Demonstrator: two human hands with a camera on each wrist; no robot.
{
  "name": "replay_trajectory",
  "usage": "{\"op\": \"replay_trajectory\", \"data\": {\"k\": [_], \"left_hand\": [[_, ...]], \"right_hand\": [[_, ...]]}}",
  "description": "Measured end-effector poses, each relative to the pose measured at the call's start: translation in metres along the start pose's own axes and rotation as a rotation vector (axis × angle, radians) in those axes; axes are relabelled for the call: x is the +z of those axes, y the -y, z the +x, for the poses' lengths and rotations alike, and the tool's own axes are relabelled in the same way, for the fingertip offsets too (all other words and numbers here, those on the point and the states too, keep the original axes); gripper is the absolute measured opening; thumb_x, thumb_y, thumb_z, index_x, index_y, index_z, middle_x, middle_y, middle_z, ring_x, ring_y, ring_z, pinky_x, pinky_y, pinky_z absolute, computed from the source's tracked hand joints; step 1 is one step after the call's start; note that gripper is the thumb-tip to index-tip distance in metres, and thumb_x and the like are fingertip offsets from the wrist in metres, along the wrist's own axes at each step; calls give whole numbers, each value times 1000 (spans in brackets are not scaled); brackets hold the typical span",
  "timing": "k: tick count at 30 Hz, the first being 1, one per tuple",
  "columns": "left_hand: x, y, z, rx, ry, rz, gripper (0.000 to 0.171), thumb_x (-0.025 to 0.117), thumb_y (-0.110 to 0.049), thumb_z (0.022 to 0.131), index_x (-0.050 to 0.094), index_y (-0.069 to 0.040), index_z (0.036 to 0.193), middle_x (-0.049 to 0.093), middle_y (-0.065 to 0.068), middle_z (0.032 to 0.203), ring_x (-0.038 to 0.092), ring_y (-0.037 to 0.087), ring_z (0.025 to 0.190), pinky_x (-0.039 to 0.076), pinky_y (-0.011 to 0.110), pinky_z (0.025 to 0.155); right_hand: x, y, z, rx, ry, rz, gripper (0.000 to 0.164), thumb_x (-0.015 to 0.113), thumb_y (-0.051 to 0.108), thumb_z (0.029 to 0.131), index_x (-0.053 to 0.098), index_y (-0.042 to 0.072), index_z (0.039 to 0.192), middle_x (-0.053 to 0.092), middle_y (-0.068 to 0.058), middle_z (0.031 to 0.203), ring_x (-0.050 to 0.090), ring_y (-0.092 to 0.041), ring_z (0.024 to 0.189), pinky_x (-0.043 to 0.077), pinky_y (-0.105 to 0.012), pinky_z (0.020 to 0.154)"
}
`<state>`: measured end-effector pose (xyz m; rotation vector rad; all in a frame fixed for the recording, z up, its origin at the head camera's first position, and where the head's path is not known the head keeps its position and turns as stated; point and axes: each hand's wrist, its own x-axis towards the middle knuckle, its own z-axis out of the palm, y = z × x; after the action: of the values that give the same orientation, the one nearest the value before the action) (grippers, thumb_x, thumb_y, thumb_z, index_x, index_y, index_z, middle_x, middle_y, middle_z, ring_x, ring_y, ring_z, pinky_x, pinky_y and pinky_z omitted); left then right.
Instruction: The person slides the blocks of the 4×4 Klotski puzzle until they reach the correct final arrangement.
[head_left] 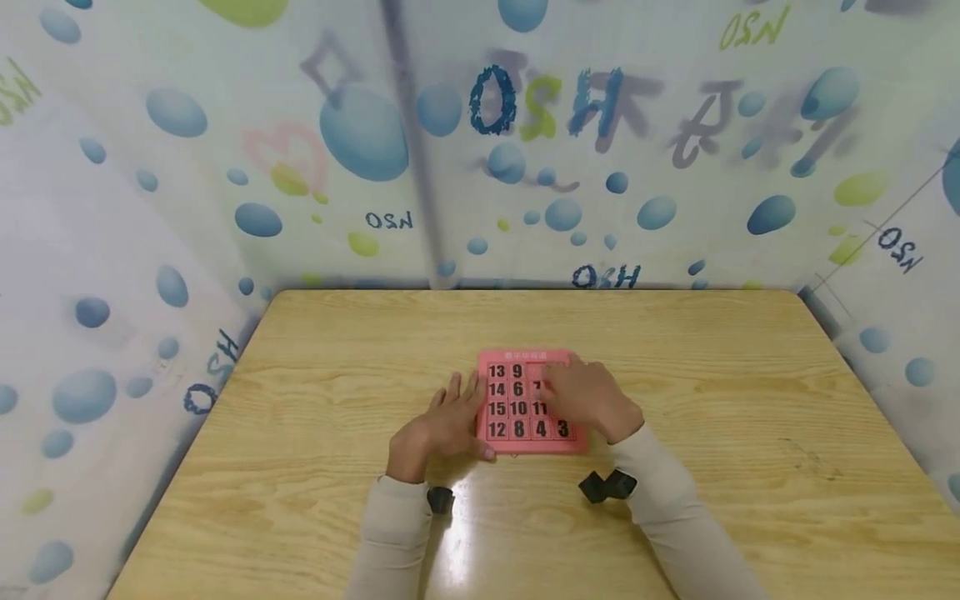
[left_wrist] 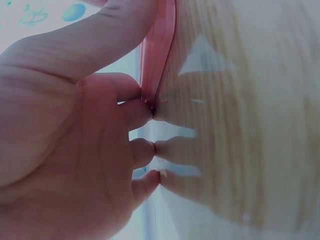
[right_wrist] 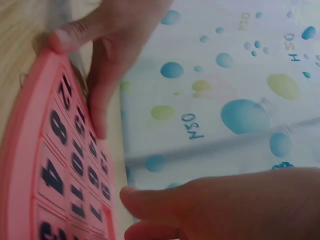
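Note:
A pink sliding number puzzle [head_left: 525, 447] lies flat on the table, its black-numbered tiles in rows inside a raised frame. A gap shows in the top row beside the 9. My left hand [head_left: 446, 425] rests at the puzzle's left side, fingers spread and thumb at the near left corner; in the left wrist view some fingertips [left_wrist: 143, 152] meet the tabletop. Over the upper right tiles lies my right hand [head_left: 588, 396], with fingertips near the 7 tile and the gap. It hides most of the right column. The right wrist view shows that hand [right_wrist: 225, 205] close above the tiles.
The puzzle sits on a wood-grain table [head_left: 337, 350] with a glossy light reflection at the front. Walls with blue and green spots [head_left: 562, 215] enclose its back and sides. Black devices [head_left: 607, 485] are strapped at both wrists, below light sleeves [head_left: 667, 492].

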<state>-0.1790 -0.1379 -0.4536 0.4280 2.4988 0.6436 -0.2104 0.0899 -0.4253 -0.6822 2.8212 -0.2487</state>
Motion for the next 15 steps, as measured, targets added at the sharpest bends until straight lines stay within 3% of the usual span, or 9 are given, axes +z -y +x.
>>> {"op": "replay_trajectory", "data": {"k": [1, 3, 6, 10, 15], "left_hand": [[0, 0, 0, -1, 0, -2, 118, 81, -36, 79, 0, -8, 160, -8, 13, 166, -14, 36, 151, -3, 51, 123], [-1, -1, 0, 1, -3, -8, 118, 81, -36, 79, 0, -8, 160, -8, 13, 166, -14, 36, 151, -3, 51, 123], [-2, -1, 1, 5, -6, -7, 118, 81, -36, 79, -1, -8, 160, -8, 13, 166, -14, 36, 151, -3, 51, 123], [-2, -1, 0, 3, -4, 0, 118, 81, -36, 79, 0, -8, 160, -8, 13, 166, -14, 36, 151, -2, 52, 123], [-2, 0, -1, 3, 3, 0, 117, 81, -37, 80, 0, -7, 160, -8, 13, 166, -14, 36, 151, -3, 52, 123]], "right_hand": [[-3, -2, -1, 16, 3, -11, 25, 55, 29, 101, 57, 12, 82, 52, -4, 70, 55, -28, 81, 42, -40, 63], [-7, -7, -3, 33, 10, -36, 28, 54, 28, 101, 57, 13, 77, 52, -4, 68, 60, -33, 89, 46, -43, 64], [-11, -10, -4, 50, 44, -50, 28, 53, 29, 102, 63, 13, 80, 58, -5, 72, 62, -37, 99, 48, -45, 65], [-10, -9, -2, 51, 93, -3, 29, 53, 27, 102, 64, 11, 80, 58, -5, 75, 59, -28, 82, 41, -36, 59], [-4, -5, 1, 35, 101, 59, 36, 53, 26, 101, 50, 13, 68, 46, -3, 68, 45, -17, 62, 34, -29, 55]]}}
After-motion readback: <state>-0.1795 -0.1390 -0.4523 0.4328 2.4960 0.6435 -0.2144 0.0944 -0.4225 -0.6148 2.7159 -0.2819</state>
